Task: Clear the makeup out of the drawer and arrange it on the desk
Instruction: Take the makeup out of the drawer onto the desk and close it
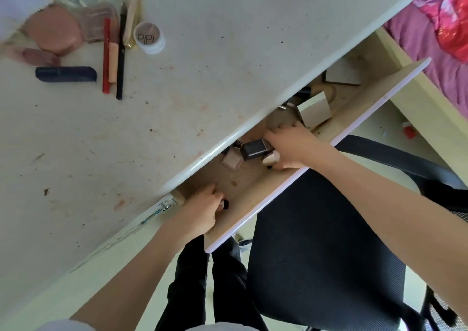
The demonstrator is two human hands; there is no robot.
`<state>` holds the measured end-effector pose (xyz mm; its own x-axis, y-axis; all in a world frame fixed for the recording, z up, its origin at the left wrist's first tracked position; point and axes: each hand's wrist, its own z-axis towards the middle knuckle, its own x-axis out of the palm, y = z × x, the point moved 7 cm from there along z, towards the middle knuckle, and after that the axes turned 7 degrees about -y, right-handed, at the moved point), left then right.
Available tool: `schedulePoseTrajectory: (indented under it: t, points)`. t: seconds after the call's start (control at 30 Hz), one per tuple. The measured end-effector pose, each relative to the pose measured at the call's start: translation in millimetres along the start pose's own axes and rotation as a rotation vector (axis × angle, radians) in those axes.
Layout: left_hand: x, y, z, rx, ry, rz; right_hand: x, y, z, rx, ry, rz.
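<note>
Makeup is lying partly in the open drawer (354, 118), under the desk's (202, 77) front edge, partly grouped at the desk's far left corner. The right hand (291, 148) is gripping a dark rectangular case (254, 149); the left hand (200, 211) is pinching a small black-tipped tube (224, 204), mostly hidden. A chair (316, 242) is crowding the drawer front.

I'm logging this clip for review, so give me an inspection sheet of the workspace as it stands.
Surface: white desk, stained and speckled.
Job's things: round jar, pink compact, red pencil, black pencil and navy tube on the desk; grey boxes and small bottles in the open drawer.
Clutter: nothing seen.
Hands: left hand grips a small item; right hand holds a dark box.
Cables: nothing seen.
Surroundings: black chair, pink bedding.
</note>
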<state>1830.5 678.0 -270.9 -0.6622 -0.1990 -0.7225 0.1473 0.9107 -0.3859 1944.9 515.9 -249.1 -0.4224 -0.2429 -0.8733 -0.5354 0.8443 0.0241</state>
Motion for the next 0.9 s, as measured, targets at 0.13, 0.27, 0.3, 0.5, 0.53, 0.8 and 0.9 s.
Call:
schedulePoseTrajectory:
  t: [0.13, 0.27, 0.3, 0.5, 0.53, 0.8, 0.9]
  points:
    - [-14, -9, -15, 0.039, 0.017, -0.269, -23, 19, -23, -0.048, -0.029, 0.064]
    - [-52, -21, -36, 0.103, -0.042, -0.564, -50, 23, -42, 0.114, -0.052, 0.546]
    - [-65, -21, -40, 0.103, -0.076, -0.645, -56, 24, -45, 0.181, -0.043, 0.783]
    - [-143, 37, -48, -0.142, -0.555, -0.712, -94, 32, -8, 0.451, -0.231, 1.464]
    - [-152, 53, -48, -0.224, -0.645, -0.663, -101, 34, 4, 0.47, -0.27, 1.486]
    - [-177, 147, -55, -0.522, -0.964, -0.544, -135, 54, 93, 0.553, -0.437, 1.456]
    - [-183, 159, -56, -0.557, -1.05, -0.545, -151, 52, 111, 0.585, -0.545, 1.415]
